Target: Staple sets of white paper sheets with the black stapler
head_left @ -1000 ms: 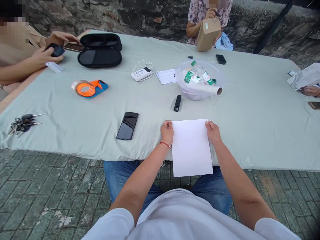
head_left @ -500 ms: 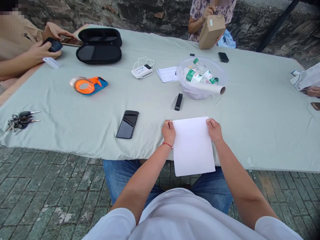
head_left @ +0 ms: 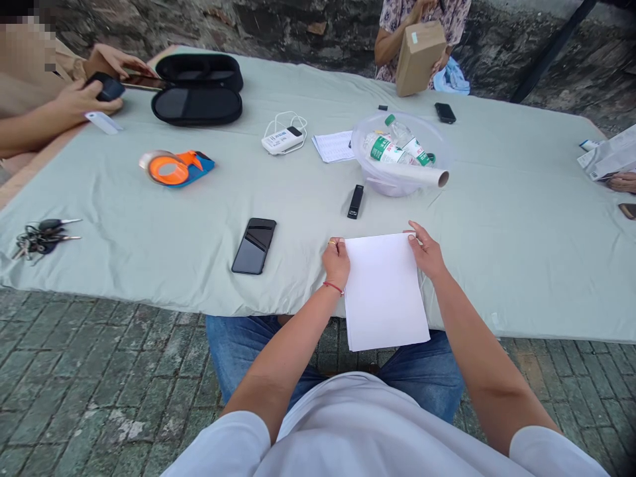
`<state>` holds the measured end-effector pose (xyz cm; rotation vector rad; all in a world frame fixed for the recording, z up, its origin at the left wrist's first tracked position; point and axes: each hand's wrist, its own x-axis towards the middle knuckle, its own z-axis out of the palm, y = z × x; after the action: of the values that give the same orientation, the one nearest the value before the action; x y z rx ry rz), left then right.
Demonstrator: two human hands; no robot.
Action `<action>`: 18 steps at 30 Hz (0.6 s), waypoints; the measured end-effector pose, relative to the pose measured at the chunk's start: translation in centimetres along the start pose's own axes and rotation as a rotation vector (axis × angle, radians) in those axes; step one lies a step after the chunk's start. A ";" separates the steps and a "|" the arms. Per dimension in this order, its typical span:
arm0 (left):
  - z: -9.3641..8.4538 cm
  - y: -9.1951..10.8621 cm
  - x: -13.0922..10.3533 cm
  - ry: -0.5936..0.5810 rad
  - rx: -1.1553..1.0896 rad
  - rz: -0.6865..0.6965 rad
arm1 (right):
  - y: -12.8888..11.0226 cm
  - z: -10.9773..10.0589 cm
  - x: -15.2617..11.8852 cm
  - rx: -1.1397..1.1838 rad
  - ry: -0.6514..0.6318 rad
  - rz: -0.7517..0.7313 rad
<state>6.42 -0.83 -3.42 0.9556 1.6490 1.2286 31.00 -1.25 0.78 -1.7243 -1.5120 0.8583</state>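
Note:
A small stack of white paper [head_left: 386, 291] lies over the table's front edge, its lower end hanging above my lap. My left hand [head_left: 336, 262] pinches its upper left corner, thumb on top. At the upper right corner, my right hand [head_left: 426, 250] has its thumb on the paper, with the index finger lifted and stretched past the edge. A black phone [head_left: 254, 246] rests to the left of my left hand. Just beyond the paper lies a small black device [head_left: 355, 201].
Farther back are a clear tub [head_left: 370, 179] with bottles, a white device [head_left: 282, 141] with a cable, and a black case [head_left: 196, 106]. An orange tape dispenser [head_left: 175, 169] and keys [head_left: 42, 238] lie left. Other people's hands show at three edges; one person holds a cardboard box [head_left: 420, 59].
My right hand's index finger has lifted and straightened off the paper's corner. My left hand keeps its grip. Across the table, the person's upper hand has come off the box.

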 end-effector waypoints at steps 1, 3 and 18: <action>0.0 0.0 0.0 -0.003 0.002 0.006 | 0.0 -0.2 0.2 -0.024 -0.030 -0.023; 0.0 0.1 -0.1 -0.008 0.004 0.027 | 0.1 -0.6 0.5 -0.076 -0.075 -0.045; 0.0 0.5 0.5 -0.067 -0.151 -0.027 | 0.8 -1.3 2.4 -0.101 -0.225 0.063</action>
<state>6.30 -0.27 -3.06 0.8695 1.4900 1.2702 32.78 0.93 0.75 -1.8050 -1.6800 1.0539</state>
